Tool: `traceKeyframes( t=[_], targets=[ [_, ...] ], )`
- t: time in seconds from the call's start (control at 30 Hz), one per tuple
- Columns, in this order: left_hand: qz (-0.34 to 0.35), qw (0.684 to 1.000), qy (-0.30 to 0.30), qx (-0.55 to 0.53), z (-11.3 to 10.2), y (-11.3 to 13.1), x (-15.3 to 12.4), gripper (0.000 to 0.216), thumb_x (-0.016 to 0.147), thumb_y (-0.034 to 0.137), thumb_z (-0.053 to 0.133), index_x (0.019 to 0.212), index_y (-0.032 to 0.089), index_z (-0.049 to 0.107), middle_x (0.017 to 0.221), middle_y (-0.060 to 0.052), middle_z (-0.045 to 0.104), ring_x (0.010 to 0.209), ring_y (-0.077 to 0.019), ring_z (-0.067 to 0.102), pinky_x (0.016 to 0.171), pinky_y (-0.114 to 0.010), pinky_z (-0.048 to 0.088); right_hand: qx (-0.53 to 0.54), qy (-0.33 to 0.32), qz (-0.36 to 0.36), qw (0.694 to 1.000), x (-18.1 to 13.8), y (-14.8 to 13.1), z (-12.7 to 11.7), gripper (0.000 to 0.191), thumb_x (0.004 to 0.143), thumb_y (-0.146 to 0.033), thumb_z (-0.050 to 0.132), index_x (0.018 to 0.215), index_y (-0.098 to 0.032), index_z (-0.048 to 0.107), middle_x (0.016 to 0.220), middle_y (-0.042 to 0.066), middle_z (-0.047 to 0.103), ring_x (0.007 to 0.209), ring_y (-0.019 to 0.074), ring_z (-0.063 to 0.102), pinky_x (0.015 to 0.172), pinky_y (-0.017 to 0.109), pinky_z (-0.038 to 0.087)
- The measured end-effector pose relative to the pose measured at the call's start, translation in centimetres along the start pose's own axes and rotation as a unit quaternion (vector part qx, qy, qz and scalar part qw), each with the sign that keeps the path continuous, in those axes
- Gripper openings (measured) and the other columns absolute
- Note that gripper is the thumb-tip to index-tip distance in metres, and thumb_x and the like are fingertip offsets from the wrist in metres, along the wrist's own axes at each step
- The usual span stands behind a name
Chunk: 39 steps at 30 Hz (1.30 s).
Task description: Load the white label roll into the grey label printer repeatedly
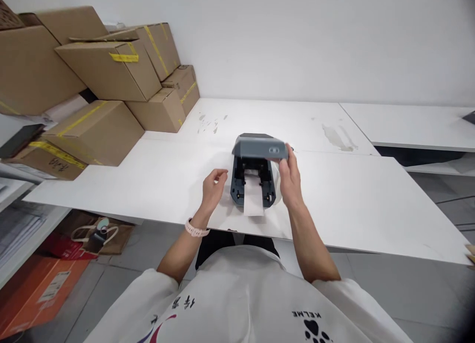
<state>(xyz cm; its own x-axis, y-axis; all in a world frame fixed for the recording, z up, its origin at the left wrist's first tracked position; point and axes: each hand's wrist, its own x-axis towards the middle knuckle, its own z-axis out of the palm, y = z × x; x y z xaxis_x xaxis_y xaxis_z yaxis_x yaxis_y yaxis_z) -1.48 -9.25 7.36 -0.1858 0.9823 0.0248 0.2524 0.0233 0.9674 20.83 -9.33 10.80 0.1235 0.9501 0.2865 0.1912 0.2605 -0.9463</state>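
Observation:
A dark grey label printer (270,190) stands on the white table in front of me, its lid (256,148) raised and slightly blurred. My right hand (290,177) grips the right edge of that lid, thumb in front and fingers behind. Out of the printer's front hangs a strip of white label paper (254,197), running from the black interior toward me. Just left of the printer, apart from it, is my left hand (214,187), its fingers curled in toward the thumb with nothing visible in them. A pink band circles the left wrist.
Cardboard boxes (107,71) with yellow tape are piled on the table's left side, against the wall. The white table (356,199) has worn patches toward the back. An orange box (40,293) and a paper bag (118,236) lie low at the left.

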Motion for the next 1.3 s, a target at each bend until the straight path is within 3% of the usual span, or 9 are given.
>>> traceKeyframes(
  t=[0.17, 0.37, 0.43, 0.57, 0.77, 0.9, 1.07, 1.2, 1.3],
  targets=[
    [0.002, 0.989, -0.055, 0.136, 3.1, 1.0, 3.3, 0.066, 0.082, 0.040, 0.067, 0.144, 0.020, 0.052, 0.148, -0.018, 0.058, 0.135, -0.0376, 0.054, 0.106, -0.051, 0.045, -0.052, 0.019, -0.030, 0.998, 9.0, -2.1, -0.4, 0.073, 0.098, -0.072, 0.036, 0.152, -0.024, 0.045, 0.104, 0.007, 0.077, 0.133, 0.0288, 0.058, 0.121, 0.056, 0.034],
    [0.025, 0.974, -0.089, 0.205, 5.0, 0.8, 4.7, 0.077, 0.080, 0.025, 0.062, 0.153, 0.023, 0.038, 0.149, -0.015, 0.059, 0.134, -0.0408, 0.056, 0.107, -0.054, 0.045, -0.122, 0.004, -0.132, 0.984, 12.4, -1.3, 0.7, 0.066, 0.098, -0.055, 0.048, 0.157, -0.028, 0.036, 0.130, 0.009, 0.071, 0.124, 0.0275, 0.063, 0.112, 0.048, 0.046],
    [0.029, 0.973, -0.085, 0.215, 5.1, 0.5, 4.8, 0.078, 0.081, 0.020, 0.057, 0.155, 0.022, 0.036, 0.141, -0.014, 0.065, 0.126, -0.0400, 0.062, 0.105, -0.053, 0.046, -0.240, -0.092, -0.149, 0.955, 11.8, -0.5, 1.4, 0.051, 0.101, -0.039, 0.041, 0.149, -0.024, 0.050, 0.131, 0.010, 0.070, 0.119, 0.0280, 0.066, 0.106, 0.046, 0.050],
    [0.036, 0.970, -0.067, 0.230, 5.1, -0.1, 4.9, 0.086, 0.075, 0.009, 0.051, 0.158, 0.024, 0.034, 0.121, -0.010, 0.074, 0.118, -0.0386, 0.067, 0.105, -0.053, 0.045, -0.434, -0.348, -0.092, 0.826, 10.7, 1.7, 3.8, 0.039, 0.088, -0.015, 0.054, 0.122, -0.017, 0.073, 0.122, 0.014, 0.075, 0.115, 0.0338, 0.069, 0.098, 0.045, 0.053],
    [0.024, 0.977, -0.064, 0.201, 4.9, -0.3, 4.7, 0.088, 0.073, 0.008, 0.051, 0.158, 0.023, 0.034, 0.132, -0.011, 0.071, 0.124, -0.0384, 0.065, 0.108, -0.055, 0.044, -0.426, -0.500, -0.066, 0.751, 11.2, 2.2, 5.4, 0.044, 0.067, -0.009, 0.073, 0.109, -0.021, 0.081, 0.100, 0.009, 0.080, 0.097, 0.0302, 0.073, 0.081, 0.035, 0.056],
    [0.027, 0.983, -0.060, 0.172, 4.9, -0.4, 4.5, 0.086, 0.075, 0.008, 0.050, 0.158, 0.022, 0.034, 0.145, -0.013, 0.064, 0.126, -0.0377, 0.063, 0.109, -0.056, 0.044, -0.191, -0.502, -0.113, 0.836, 9.9, 0.0, -2.5, 0.045, 0.084, -0.039, 0.072, 0.127, -0.028, 0.074, 0.123, 0.005, 0.074, 0.103, 0.0256, 0.070, 0.091, 0.040, 0.056],
    [0.028, 0.990, -0.043, 0.132, 5.0, -0.5, 4.5, 0.085, 0.073, 0.008, 0.053, 0.155, 0.026, 0.041, 0.126, -0.010, 0.074, 0.121, -0.0366, 0.066, 0.109, -0.056, 0.043, -0.099, -0.343, -0.017, 0.934, 6.5, 3.0, -13.8, 0.033, 0.081, -0.050, 0.078, 0.109, -0.033, 0.080, 0.112, 0.009, 0.073, 0.104, 0.0299, 0.067, 0.100, 0.054, 0.051],
    [0.028, 0.992, -0.032, 0.121, 5.1, -0.6, 4.6, 0.084, 0.073, 0.008, 0.054, 0.153, 0.028, 0.043, 0.133, -0.010, 0.071, 0.121, -0.0362, 0.066, 0.110, -0.057, 0.042, -0.093, -0.182, 0.088, 0.975, 5.6, 9.8, -14.9, 0.036, 0.066, -0.053, 0.089, 0.096, -0.034, 0.080, 0.111, 0.010, 0.074, 0.102, 0.0324, 0.067, 0.105, 0.059, 0.050],
    [0.021, 0.993, -0.032, 0.108, 5.1, -0.6, 4.5, 0.083, 0.073, 0.009, 0.055, 0.153, 0.028, 0.043, 0.143, -0.010, 0.066, 0.126, -0.0353, 0.064, 0.112, -0.057, 0.041, -0.070, -0.132, 0.103, 0.983, 6.0, 13.1, -14.1, 0.041, 0.061, -0.054, 0.091, 0.095, -0.037, 0.078, 0.104, 0.007, 0.074, 0.099, 0.0343, 0.070, 0.103, 0.065, 0.053]
  ],
)
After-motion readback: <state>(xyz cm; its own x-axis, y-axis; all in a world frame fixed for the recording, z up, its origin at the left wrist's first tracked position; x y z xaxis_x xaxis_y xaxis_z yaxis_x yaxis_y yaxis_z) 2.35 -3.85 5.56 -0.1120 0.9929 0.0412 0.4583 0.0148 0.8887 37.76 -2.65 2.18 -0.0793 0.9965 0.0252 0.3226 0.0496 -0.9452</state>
